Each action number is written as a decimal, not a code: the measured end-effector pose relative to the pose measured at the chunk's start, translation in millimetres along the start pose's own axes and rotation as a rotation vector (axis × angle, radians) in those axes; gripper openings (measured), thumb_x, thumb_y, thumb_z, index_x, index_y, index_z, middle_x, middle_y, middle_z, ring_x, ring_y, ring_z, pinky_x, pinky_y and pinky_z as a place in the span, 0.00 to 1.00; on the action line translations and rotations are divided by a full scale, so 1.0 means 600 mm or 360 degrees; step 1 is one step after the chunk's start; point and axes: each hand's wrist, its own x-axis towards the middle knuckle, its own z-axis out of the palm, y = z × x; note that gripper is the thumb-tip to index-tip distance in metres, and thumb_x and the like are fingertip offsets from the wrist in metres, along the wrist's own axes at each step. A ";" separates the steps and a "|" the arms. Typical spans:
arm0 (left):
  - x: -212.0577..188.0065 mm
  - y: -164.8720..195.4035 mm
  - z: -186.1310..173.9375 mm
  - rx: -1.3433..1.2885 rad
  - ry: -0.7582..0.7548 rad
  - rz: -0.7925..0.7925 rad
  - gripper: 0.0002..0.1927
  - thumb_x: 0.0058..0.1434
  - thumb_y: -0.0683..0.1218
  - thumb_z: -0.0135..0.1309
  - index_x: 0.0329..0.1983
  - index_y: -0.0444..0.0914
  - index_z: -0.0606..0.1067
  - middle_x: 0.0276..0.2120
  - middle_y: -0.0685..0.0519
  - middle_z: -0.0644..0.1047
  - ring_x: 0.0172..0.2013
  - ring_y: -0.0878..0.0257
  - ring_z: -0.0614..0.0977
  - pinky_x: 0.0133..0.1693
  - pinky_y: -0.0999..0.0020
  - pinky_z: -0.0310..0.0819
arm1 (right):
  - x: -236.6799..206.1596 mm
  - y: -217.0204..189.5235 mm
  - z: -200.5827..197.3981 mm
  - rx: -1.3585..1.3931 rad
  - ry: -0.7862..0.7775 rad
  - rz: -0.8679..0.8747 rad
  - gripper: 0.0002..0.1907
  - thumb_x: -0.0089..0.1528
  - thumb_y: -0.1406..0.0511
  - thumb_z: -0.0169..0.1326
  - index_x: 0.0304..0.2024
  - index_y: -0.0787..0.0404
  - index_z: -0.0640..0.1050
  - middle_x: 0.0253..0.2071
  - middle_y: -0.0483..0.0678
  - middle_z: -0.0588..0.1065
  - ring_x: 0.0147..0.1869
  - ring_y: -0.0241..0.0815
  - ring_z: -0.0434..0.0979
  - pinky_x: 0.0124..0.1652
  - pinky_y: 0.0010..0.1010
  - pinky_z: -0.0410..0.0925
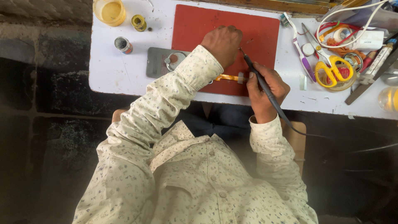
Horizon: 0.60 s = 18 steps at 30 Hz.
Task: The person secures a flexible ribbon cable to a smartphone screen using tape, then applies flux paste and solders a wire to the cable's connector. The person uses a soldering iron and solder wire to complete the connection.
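Observation:
My left hand [222,42] rests fist-like on the red mat [265,31], fingers curled; what lies under it is hidden. My right hand [267,89] grips a black soldering iron [259,79] like a pen, its thin tip pointing up toward the left hand's knuckles and its black cord trailing off to the lower right. An orange flex ribbon [228,77] lies on the mat between the two hands. A grey opened phone body [159,62] with a round ring part sits at the mat's left edge, partly under my left sleeve.
On the white table [112,70] stand a yellow liquid jar [109,11], a small brass pot [139,22] and a small tin [123,45]. To the right lie a toothbrush [299,45], yellow scissors [331,70], tweezers, a syringe tube [379,60] and white cable.

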 end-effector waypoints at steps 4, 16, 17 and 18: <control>-0.001 -0.001 -0.003 0.0011 -0.0012 -0.0011 0.05 0.55 0.39 0.58 0.34 0.34 0.76 0.37 0.43 0.79 0.40 0.49 0.83 0.37 0.56 0.80 | 0.001 0.003 -0.005 -0.0013 0.0008 0.0088 0.10 0.64 0.75 0.60 0.48 0.70 0.82 0.37 0.56 0.82 0.36 0.41 0.83 0.38 0.27 0.75; -0.019 -0.019 -0.036 -0.0051 0.0033 -0.0051 0.05 0.56 0.40 0.56 0.36 0.35 0.76 0.38 0.43 0.79 0.39 0.45 0.83 0.38 0.53 0.78 | 0.009 0.027 -0.031 -0.0035 0.0078 0.0088 0.11 0.65 0.75 0.59 0.50 0.70 0.82 0.40 0.55 0.82 0.39 0.41 0.82 0.42 0.25 0.73; -0.021 -0.022 -0.039 -0.0042 0.0050 -0.0059 0.05 0.56 0.39 0.56 0.36 0.35 0.76 0.38 0.43 0.79 0.39 0.45 0.83 0.38 0.53 0.78 | 0.012 0.028 -0.032 -0.0029 0.0082 0.0026 0.11 0.66 0.75 0.59 0.51 0.70 0.82 0.41 0.55 0.82 0.42 0.41 0.84 0.45 0.26 0.74; -0.024 -0.025 -0.042 -0.0048 0.0044 -0.0065 0.05 0.56 0.40 0.56 0.35 0.35 0.76 0.38 0.43 0.79 0.39 0.46 0.83 0.38 0.53 0.78 | 0.016 0.028 -0.031 -0.0020 0.0054 0.0020 0.11 0.66 0.75 0.59 0.51 0.70 0.81 0.42 0.55 0.82 0.42 0.41 0.84 0.44 0.25 0.74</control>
